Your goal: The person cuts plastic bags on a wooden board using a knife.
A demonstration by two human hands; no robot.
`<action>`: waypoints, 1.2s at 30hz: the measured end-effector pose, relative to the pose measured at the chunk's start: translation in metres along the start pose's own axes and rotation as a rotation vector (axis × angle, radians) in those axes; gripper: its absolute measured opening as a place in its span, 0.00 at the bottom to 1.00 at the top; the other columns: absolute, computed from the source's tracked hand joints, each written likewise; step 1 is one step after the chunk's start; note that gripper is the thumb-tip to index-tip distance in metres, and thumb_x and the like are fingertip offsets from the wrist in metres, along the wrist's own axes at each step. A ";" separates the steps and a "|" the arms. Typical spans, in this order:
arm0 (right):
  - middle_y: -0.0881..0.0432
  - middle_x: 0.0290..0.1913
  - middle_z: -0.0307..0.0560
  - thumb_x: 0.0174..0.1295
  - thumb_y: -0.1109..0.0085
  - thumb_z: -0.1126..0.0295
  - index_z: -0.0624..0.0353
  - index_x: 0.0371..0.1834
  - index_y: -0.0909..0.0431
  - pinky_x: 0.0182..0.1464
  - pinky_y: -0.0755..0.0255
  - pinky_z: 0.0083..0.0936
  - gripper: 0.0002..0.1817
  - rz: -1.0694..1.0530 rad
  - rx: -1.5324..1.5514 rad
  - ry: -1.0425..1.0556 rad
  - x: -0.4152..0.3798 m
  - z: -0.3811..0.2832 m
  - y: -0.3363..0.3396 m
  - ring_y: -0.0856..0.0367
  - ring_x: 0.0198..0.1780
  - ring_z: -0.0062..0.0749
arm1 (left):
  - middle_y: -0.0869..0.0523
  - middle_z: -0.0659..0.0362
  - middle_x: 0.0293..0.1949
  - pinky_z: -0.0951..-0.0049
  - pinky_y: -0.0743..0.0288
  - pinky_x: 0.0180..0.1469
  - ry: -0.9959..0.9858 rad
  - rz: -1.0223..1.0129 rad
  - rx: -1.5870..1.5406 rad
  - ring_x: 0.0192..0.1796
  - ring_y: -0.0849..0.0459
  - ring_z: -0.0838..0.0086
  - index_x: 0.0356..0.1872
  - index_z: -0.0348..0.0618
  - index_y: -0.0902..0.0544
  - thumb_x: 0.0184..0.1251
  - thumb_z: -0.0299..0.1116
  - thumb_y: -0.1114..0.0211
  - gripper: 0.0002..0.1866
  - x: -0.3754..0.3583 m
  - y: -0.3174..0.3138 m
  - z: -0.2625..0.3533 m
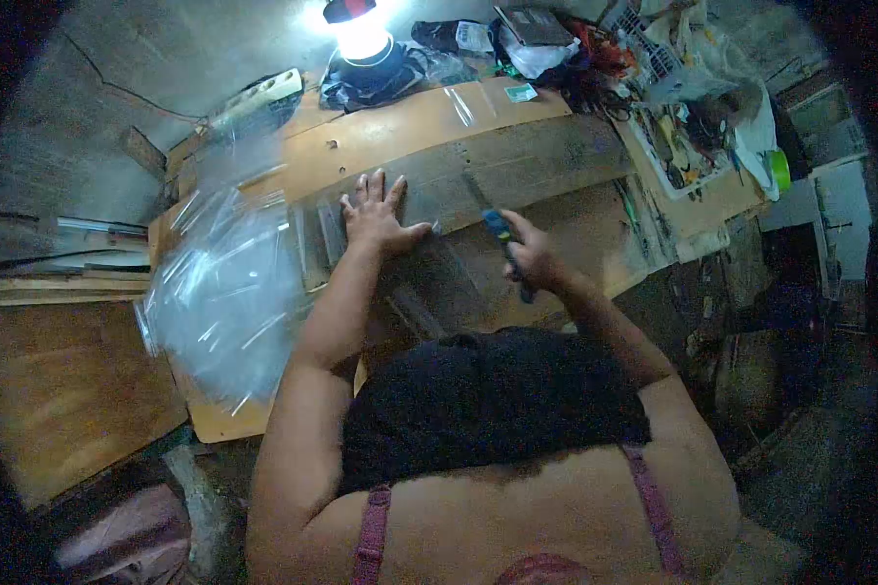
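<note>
My left hand lies flat with its fingers spread on a clear sheet or strip over the dark board. To its right, my right hand is wrapped round the blue and black handle of a tool. The tool's thin blade points up and to the left over the dark board. What kind of tool it is, I cannot tell for sure. Transparent strips lie below my left hand, near the table's front edge.
A heap of clear plastic covers the table's left side. A bright lamp stands at the back. A white tray of tools and a green roll are at the right. Bags lie at the back.
</note>
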State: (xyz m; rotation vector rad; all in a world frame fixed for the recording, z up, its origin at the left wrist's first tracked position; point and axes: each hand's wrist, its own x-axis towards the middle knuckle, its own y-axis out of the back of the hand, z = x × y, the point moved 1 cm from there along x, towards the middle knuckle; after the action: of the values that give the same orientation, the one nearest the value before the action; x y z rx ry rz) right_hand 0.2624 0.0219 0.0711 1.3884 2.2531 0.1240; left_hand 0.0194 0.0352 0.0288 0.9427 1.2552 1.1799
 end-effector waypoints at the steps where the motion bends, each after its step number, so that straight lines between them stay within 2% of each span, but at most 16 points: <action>1: 0.25 0.34 0.56 0.49 0.62 0.76 0.55 0.55 0.39 0.33 0.29 0.33 0.25 0.005 -0.144 -0.022 0.012 -0.013 -0.014 0.23 0.31 0.40 | 0.56 0.59 0.66 0.46 0.66 0.61 -0.002 0.006 -0.001 0.67 0.62 0.62 0.62 0.62 0.47 0.34 0.70 0.45 0.49 0.001 -0.003 -0.002; 2: 0.25 0.37 0.60 0.49 0.63 0.75 0.57 0.55 0.39 0.35 0.29 0.34 0.24 0.011 -0.286 -0.048 0.023 -0.021 -0.024 0.23 0.33 0.44 | 0.56 0.59 0.66 0.45 0.66 0.61 -0.002 0.034 -0.011 0.67 0.62 0.62 0.62 0.63 0.47 0.33 0.70 0.45 0.49 0.003 -0.009 -0.004; 3: 0.25 0.37 0.60 0.49 0.63 0.75 0.57 0.55 0.39 0.35 0.29 0.34 0.24 0.018 -0.286 -0.051 0.033 -0.021 -0.031 0.23 0.33 0.44 | 0.56 0.59 0.66 0.44 0.66 0.61 -0.004 0.060 -0.020 0.67 0.63 0.61 0.62 0.64 0.48 0.33 0.71 0.45 0.50 0.004 -0.013 -0.005; 5: 0.27 0.41 0.64 0.52 0.63 0.73 0.61 0.54 0.39 0.40 0.31 0.37 0.23 0.091 -0.617 0.278 0.049 -0.016 -0.045 0.25 0.38 0.51 | 0.57 0.59 0.66 0.42 0.67 0.60 -0.014 0.045 -0.020 0.67 0.63 0.60 0.62 0.65 0.48 0.32 0.71 0.44 0.51 0.007 -0.015 -0.007; 6: 0.27 0.39 0.63 0.55 0.63 0.70 0.64 0.52 0.38 0.42 0.32 0.38 0.21 0.071 -0.614 0.299 0.051 -0.022 -0.049 0.27 0.41 0.53 | 0.57 0.59 0.66 0.41 0.67 0.60 -0.015 0.025 -0.022 0.67 0.64 0.59 0.62 0.66 0.49 0.30 0.71 0.44 0.51 0.007 -0.014 -0.008; 10: 0.26 0.36 0.61 0.56 0.65 0.69 0.62 0.50 0.36 0.41 0.32 0.40 0.18 0.082 -0.744 0.290 0.044 -0.037 -0.061 0.27 0.41 0.53 | 0.57 0.59 0.66 0.40 0.68 0.59 -0.034 0.018 -0.063 0.67 0.65 0.56 0.62 0.67 0.48 0.29 0.71 0.43 0.52 0.007 -0.011 -0.010; 12: 0.29 0.36 0.61 0.55 0.63 0.71 0.62 0.53 0.38 0.42 0.34 0.39 0.20 0.132 -0.855 0.124 0.035 -0.042 -0.066 0.29 0.41 0.54 | 0.57 0.59 0.66 0.39 0.69 0.59 -0.033 0.019 -0.071 0.67 0.66 0.55 0.62 0.67 0.47 0.29 0.70 0.42 0.51 0.005 -0.010 -0.010; 15: 0.29 0.36 0.59 0.54 0.61 0.72 0.60 0.50 0.36 0.41 0.34 0.40 0.18 0.131 -0.856 0.197 0.040 -0.029 -0.073 0.29 0.40 0.53 | 0.57 0.59 0.66 0.39 0.69 0.59 -0.045 0.037 -0.108 0.67 0.66 0.54 0.61 0.69 0.46 0.29 0.70 0.41 0.50 0.004 -0.012 -0.012; 18: 0.29 0.38 0.59 0.53 0.58 0.72 0.59 0.46 0.34 0.41 0.34 0.40 0.15 0.072 -0.852 0.150 0.038 -0.040 -0.073 0.29 0.41 0.53 | 0.57 0.59 0.66 0.39 0.69 0.59 -0.048 0.045 -0.128 0.66 0.65 0.51 0.61 0.70 0.45 0.27 0.70 0.41 0.51 0.006 -0.013 -0.012; 21: 0.30 0.40 0.58 0.54 0.59 0.70 0.59 0.43 0.34 0.43 0.34 0.39 0.13 0.117 -0.801 0.161 0.044 -0.037 -0.076 0.30 0.42 0.53 | 0.57 0.59 0.66 0.38 0.69 0.59 -0.059 0.046 -0.125 0.66 0.65 0.50 0.61 0.71 0.45 0.26 0.71 0.41 0.51 0.007 -0.015 -0.014; 24: 0.30 0.41 0.58 0.54 0.58 0.69 0.59 0.44 0.34 0.45 0.35 0.39 0.14 0.136 -0.852 0.031 0.048 -0.038 -0.079 0.30 0.43 0.53 | 0.57 0.59 0.66 0.38 0.69 0.58 -0.065 0.035 -0.140 0.66 0.65 0.50 0.61 0.71 0.45 0.26 0.70 0.40 0.51 0.006 -0.013 -0.014; 28: 0.30 0.42 0.58 0.55 0.58 0.67 0.58 0.44 0.34 0.46 0.35 0.39 0.14 0.121 -0.901 0.067 0.051 -0.036 -0.081 0.30 0.44 0.52 | 0.58 0.59 0.66 0.38 0.69 0.58 -0.063 -0.006 -0.143 0.66 0.66 0.50 0.61 0.71 0.45 0.26 0.70 0.40 0.51 0.005 -0.006 -0.014; 34: 0.27 0.38 0.58 0.52 0.53 0.69 0.58 0.47 0.34 0.45 0.34 0.39 0.17 0.081 -0.899 0.080 0.050 -0.050 -0.076 0.28 0.43 0.52 | 0.58 0.60 0.66 0.39 0.69 0.59 -0.057 0.012 -0.153 0.66 0.67 0.51 0.61 0.71 0.45 0.27 0.69 0.39 0.50 0.004 -0.009 -0.014; 36: 0.26 0.37 0.60 0.49 0.52 0.72 0.60 0.47 0.35 0.44 0.34 0.40 0.19 0.098 -0.869 -0.023 0.048 -0.058 -0.075 0.28 0.42 0.54 | 0.58 0.60 0.66 0.39 0.69 0.59 -0.044 0.005 -0.148 0.66 0.67 0.51 0.61 0.71 0.45 0.27 0.69 0.39 0.50 0.004 -0.008 -0.014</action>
State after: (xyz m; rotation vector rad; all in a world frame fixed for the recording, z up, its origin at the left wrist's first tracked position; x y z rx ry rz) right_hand 0.1573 0.0372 0.0810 0.9865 1.7403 0.9781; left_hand 0.0062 0.0368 0.0180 0.8573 1.1153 1.2320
